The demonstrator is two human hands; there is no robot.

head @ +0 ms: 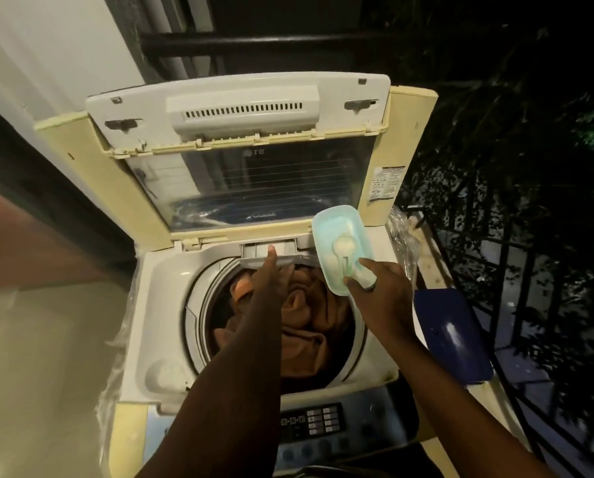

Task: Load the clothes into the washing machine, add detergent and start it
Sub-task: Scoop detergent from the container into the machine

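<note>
A top-loading washing machine (157, 298) stands with its lid (247, 160) raised upright. Brown and orange clothes (309, 326) fill the drum. At the drum's back edge a small grey detergent drawer (254, 251) is pulled out. My left hand (271, 274) reaches over the drum with its fingers on that drawer. My right hand (378, 284) holds a pale green plastic detergent container (342, 246) by its near end, tilted beside the drawer. White powder and a scoop lie inside the container.
A dark blue lid-like object (450, 336) lies on the machine's right side. The control panel (323, 426) with buttons is at the front. A black metal railing (516, 270) runs on the right, a white wall (47, 46) on the left.
</note>
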